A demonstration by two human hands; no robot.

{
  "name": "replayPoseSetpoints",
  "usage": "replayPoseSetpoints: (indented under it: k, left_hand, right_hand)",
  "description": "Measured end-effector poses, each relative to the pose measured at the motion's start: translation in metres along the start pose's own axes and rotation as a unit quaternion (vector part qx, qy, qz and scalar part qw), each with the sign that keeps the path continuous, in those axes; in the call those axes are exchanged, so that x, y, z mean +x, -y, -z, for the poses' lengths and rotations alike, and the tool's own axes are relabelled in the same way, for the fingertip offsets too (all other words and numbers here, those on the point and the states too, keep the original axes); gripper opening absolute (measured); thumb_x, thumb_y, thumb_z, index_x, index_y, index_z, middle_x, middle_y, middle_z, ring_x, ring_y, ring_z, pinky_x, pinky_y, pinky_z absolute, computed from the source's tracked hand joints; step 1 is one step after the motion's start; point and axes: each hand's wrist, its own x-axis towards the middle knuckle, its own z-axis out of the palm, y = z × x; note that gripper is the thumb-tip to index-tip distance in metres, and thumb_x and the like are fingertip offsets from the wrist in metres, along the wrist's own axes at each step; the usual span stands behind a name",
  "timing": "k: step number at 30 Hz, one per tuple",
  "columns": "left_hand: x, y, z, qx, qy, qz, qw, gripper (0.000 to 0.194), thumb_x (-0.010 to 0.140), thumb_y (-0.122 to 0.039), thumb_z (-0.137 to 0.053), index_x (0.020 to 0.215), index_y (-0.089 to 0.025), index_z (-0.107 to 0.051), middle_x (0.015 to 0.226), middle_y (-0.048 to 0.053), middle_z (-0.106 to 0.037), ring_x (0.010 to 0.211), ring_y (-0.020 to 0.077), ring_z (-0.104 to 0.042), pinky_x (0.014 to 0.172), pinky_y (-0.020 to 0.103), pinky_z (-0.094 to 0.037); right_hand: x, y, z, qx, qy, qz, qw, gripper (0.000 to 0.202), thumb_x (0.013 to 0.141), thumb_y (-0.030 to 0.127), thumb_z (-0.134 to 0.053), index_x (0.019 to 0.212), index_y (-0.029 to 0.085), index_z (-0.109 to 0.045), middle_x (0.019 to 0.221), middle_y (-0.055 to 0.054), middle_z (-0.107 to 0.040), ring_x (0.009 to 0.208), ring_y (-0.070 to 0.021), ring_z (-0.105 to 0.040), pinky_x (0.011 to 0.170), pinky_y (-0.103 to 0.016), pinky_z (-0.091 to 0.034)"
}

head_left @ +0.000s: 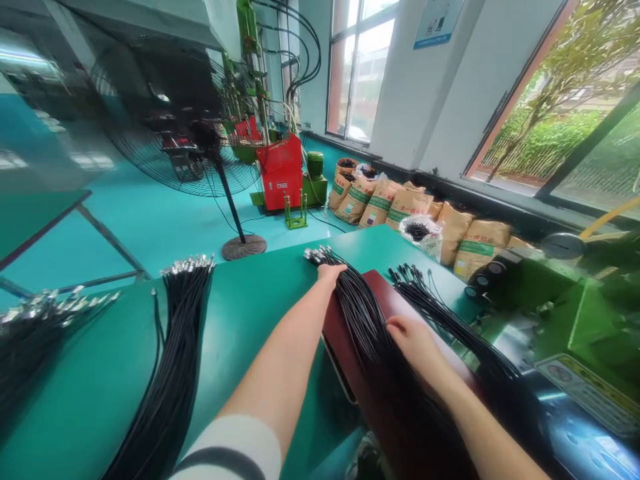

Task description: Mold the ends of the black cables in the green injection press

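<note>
A thick bundle of black cables (pixel 363 313) with silvery ends lies across a dark red board (pixel 387 297) on the green table (pixel 240 320). Near the silvery ends, my left hand (pixel 331 272) is closed round the bundle. Further down, on its right side, my right hand (pixel 404 333) is closed on the cables, its fingers partly hidden. To the left lies a second cable bundle (pixel 183 340), and another (pixel 40 347) is at the far left edge. Right of the board, more black cables (pixel 450 320) reach toward the machine.
A green machine (pixel 560 313) with rollers stands at the right. Beyond the table are a black stand fan (pixel 233 200), a red machine (pixel 281 175) and paper sacks (pixel 377 201) along the wall. Another green table (pixel 35 217) is at the left.
</note>
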Motion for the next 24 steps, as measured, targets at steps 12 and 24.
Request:
replayPoseSetpoints:
  k: [12,24]
  left_hand:
    - [0.014,0.010,-0.002,0.066,0.004,0.019,0.998,0.027,0.083,-0.031,-0.050,0.101,-0.011,-0.053,0.094,0.006,-0.057,0.077,0.0129,-0.057,0.065,0.029,-0.050]
    - [0.011,0.008,0.001,0.066,0.006,0.000,0.998,0.030,0.081,-0.033,-0.052,0.101,-0.011,-0.053,0.096,0.007,-0.058,0.082,0.0151,-0.057,0.071,0.033,-0.049]
  right_hand:
    - [0.053,0.000,-0.005,0.075,-0.052,-0.089,0.992,0.006,0.066,0.020,-0.045,0.061,0.018,-0.049,0.047,0.001,-0.052,0.049,-0.0145,-0.051,0.050,-0.025,-0.034]
    - [0.044,0.018,-0.017,0.458,0.007,-0.114,0.882,0.030,0.059,0.028,-0.061,0.086,0.015,-0.057,0.056,0.004,-0.051,0.045,-0.0101,-0.045,0.046,-0.023,-0.036]
